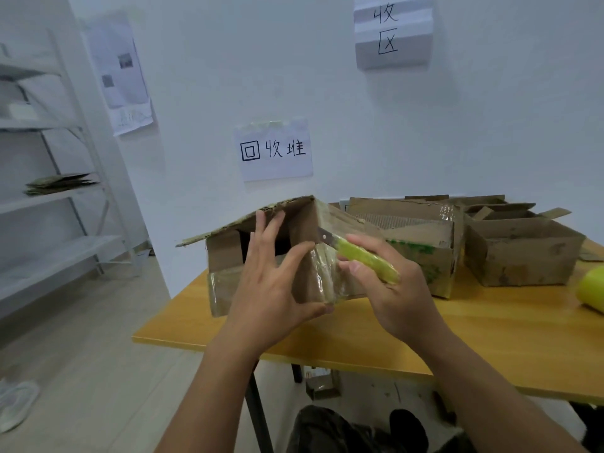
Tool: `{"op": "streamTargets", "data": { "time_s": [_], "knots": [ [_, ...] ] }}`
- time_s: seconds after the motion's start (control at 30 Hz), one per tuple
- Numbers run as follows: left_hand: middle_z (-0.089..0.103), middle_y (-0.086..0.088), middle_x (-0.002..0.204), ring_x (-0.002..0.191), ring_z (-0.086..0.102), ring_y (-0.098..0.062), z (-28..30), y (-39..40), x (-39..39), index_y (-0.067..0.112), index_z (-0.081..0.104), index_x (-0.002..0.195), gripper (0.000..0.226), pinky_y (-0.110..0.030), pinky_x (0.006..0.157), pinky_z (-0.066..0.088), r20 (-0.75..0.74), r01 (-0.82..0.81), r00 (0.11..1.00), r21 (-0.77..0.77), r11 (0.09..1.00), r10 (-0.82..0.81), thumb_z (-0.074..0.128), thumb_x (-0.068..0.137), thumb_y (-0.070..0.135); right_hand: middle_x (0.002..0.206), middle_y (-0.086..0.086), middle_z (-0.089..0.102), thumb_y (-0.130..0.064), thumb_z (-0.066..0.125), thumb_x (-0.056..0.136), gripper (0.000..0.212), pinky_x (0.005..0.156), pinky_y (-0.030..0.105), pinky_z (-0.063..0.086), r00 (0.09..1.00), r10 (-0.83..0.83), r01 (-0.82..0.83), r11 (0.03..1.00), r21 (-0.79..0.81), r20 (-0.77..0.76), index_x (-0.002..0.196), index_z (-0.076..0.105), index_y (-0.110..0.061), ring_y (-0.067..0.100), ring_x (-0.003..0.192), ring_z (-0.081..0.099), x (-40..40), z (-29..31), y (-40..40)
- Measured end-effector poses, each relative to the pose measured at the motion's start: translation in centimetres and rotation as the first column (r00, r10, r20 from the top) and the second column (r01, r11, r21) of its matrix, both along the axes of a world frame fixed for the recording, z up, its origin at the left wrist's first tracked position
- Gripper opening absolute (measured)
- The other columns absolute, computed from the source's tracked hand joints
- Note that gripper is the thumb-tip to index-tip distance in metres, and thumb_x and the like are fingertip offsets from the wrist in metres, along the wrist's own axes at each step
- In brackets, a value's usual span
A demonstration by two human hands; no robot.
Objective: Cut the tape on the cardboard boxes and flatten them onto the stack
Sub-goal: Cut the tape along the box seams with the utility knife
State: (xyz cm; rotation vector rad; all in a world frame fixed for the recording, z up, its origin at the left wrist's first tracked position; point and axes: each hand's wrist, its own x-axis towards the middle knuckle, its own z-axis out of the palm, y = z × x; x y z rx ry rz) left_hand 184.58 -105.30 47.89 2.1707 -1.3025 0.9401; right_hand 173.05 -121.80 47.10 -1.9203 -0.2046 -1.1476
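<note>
A cardboard box (pixel 225 253) wrapped in clear tape lies on its side at the left end of the yellow table (pixel 425 338), one flap raised. My left hand (pixel 271 286) steadies its open face, fingers spread and thumb along the taped corner. My right hand (pixel 389 282) grips a knife with a green handle (pixel 366 259). Its blade (pixel 323 236) meets the taped corner edge of the box.
Two more open cardboard boxes (pixel 421 243) (pixel 523 253) stand behind to the right. A yellow-green object (pixel 593 289) lies at the table's right edge. A metal shelf (pixel 55 191) at left holds flattened cardboard (pixel 58 183). Paper signs (pixel 274 150) hang on the wall.
</note>
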Motion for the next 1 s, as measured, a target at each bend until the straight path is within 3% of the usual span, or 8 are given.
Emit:
{"op": "streamTargets", "data": {
  "time_s": [0.13, 0.37, 0.57, 0.67, 0.73, 0.87, 1.0],
  "knots": [
    [0.0, -0.006, 0.164, 0.149, -0.022, -0.026, -0.1, 0.2, 0.2, 0.026, 0.049, 0.132, 0.086, -0.054, 0.115, 0.006, -0.02, 0.025, 0.999, 0.012, 1.0, -0.025, 0.067, 0.06, 0.071, 0.094, -0.012, 0.074, -0.019, 0.056, 0.094, 0.032, 0.074, 0.017, 0.054, 1.0, 0.002, -0.002, 1.0, 0.007, -0.021, 0.119, 0.059, -0.04, 0.003, 0.091, 0.07, 0.0, -0.2, -0.3],
    [0.003, -0.007, 0.164, 0.149, -0.022, -0.031, 0.1, 0.3, 0.3, 0.024, 0.047, 0.127, 0.085, -0.051, 0.115, 0.003, 0.023, 0.075, 0.997, 0.036, 0.997, -0.076, 0.067, 0.06, 0.072, 0.084, -0.009, 0.075, -0.03, 0.051, 0.095, 0.029, 0.083, 0.045, 0.057, 0.993, 0.006, -0.012, 0.999, -0.052, -0.118, 0.12, 0.055, -0.042, 0.008, 0.093, 0.071, -0.3, 0.8, -0.7],
    [0.0, -0.004, 0.163, 0.148, -0.025, -0.03, 0.2, -0.1, 0.1, 0.019, 0.049, 0.121, 0.084, -0.045, 0.116, -0.003, 0.02, 0.086, 0.996, 0.035, 0.996, -0.087, 0.07, 0.058, 0.07, 0.088, -0.009, 0.075, -0.027, 0.049, 0.093, 0.024, 0.078, 0.049, 0.056, 0.985, -0.004, -0.004, 0.999, -0.047, -0.174, 0.112, 0.058, -0.039, 0.009, 0.088, 0.071, -0.9, 0.6, -0.9],
    [0.012, -0.013, 0.161, 0.151, -0.014, -0.032, 0.4, -0.2, 0.1, 0.016, 0.044, 0.108, 0.071, -0.049, 0.121, 0.007, 0.02, 0.151, 0.988, -0.027, 0.988, -0.15, 0.076, 0.063, 0.06, 0.089, 0.001, 0.072, -0.028, 0.048, 0.093, 0.023, 0.068, 0.05, 0.052, 0.981, -0.049, 0.024, 0.991, -0.134, -0.186, 0.11, 0.059, -0.037, 0.022, 0.077, 0.068, -0.9, 1.0, -0.8],
    [0.02, -0.015, 0.158, 0.152, -0.005, -0.031, 0.3, -0.3, 0.1, 0.015, 0.044, 0.104, 0.065, -0.052, 0.121, 0.013, 0.047, 0.166, 0.985, -0.047, 0.985, -0.164, 0.077, 0.066, 0.056, 0.086, 0.005, 0.071, -0.029, 0.047, 0.092, 0.022, 0.061, 0.047, 0.048, 0.975, -0.066, 0.033, 0.987, -0.154, -0.213, 0.109, 0.06, -0.035, 0.022, 0.066, 0.061, -0.8, 1.1, -0.9],
    [0.03, -0.015, 0.154, 0.152, 0.007, -0.03, 0.2, -0.3, 0.3, 0.017, 0.042, 0.103, 0.062, -0.04, 0.123, 0.002, 0.09, 0.153, 0.985, -0.058, 0.987, -0.148, 0.074, 0.068, 0.057, 0.081, 0.002, 0.071, -0.02, 0.048, 0.086, 0.023, 0.064, 0.033, 0.05, 0.973, 0.054, -0.063, 0.997, -0.035, -0.224, 0.092, 0.068, -0.03, 0.016, 0.071, 0.063, -1.5, 0.1, -1.3],
    [0.041, -0.015, 0.15, 0.149, 0.022, -0.029, 0.0, 0.1, 0.3, 0.015, 0.045, 0.098, 0.044, -0.041, 0.123, 0.013, 0.142, 0.178, 0.976, -0.085, 0.98, -0.164, 0.074, 0.078, 0.042, 0.089, 0.012, 0.074, -0.012, 0.049, 0.09, 0.024, 0.072, 0.03, 0.059, 0.988, 0.148, -0.153, 0.944, 0.292, 0.041, 0.104, 0.068, -0.011, 0.025, 0.082, 0.073, -1.7, -0.4, -1.7]
  ]
}}
